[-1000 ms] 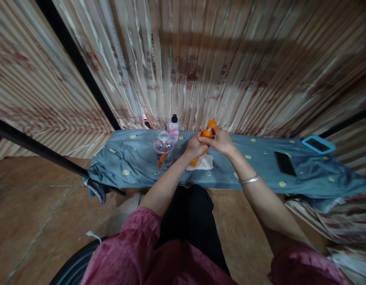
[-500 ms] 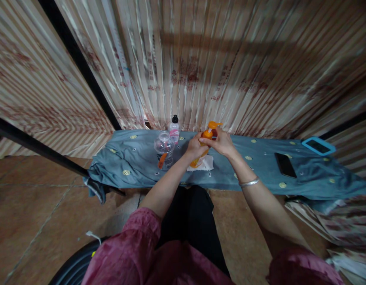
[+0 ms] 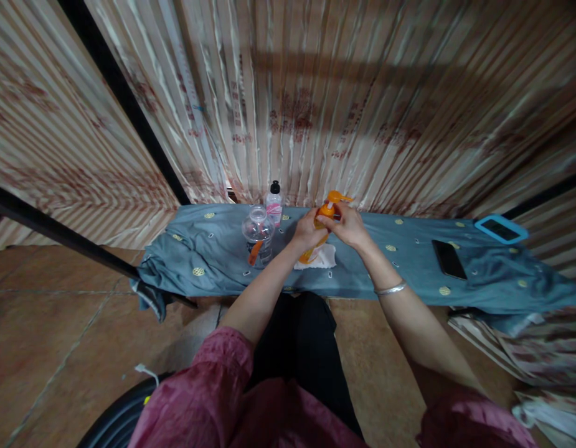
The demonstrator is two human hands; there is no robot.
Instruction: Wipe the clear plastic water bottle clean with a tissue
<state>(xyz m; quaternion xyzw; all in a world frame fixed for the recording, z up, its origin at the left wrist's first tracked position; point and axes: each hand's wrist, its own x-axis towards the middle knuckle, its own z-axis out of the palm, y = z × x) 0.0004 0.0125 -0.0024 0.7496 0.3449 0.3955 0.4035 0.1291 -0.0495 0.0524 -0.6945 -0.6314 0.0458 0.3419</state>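
An orange pump bottle [image 3: 311,255] stands tilted on a white cloth or tissue [image 3: 325,256], its pump head [image 3: 338,197] at the top with the spout pointing right. My left hand [image 3: 309,233] is wrapped round the bottle's body from the left. From the right, my right hand [image 3: 348,226] is closed at the neck just under the pump head, thumb in front; its other fingers are partly hidden. Left of my hands are a clear plastic bottle with its top open [image 3: 258,233] and, behind it, a small clear bottle with a black cap and pink label [image 3: 274,204].
A grey-blue patterned cloth [image 3: 231,274] covers the narrow bench. Further right lie a black phone [image 3: 449,259] and a blue-framed device [image 3: 501,229]. Striped curtain fabric [image 3: 316,124] hangs right behind the bench. A black metal pole [image 3: 129,99] slants down at the left.
The pump spout has turned slightly, its tip now a little further right and lower. My right hand has shifted a touch at the neck; my left hand keeps its hold.
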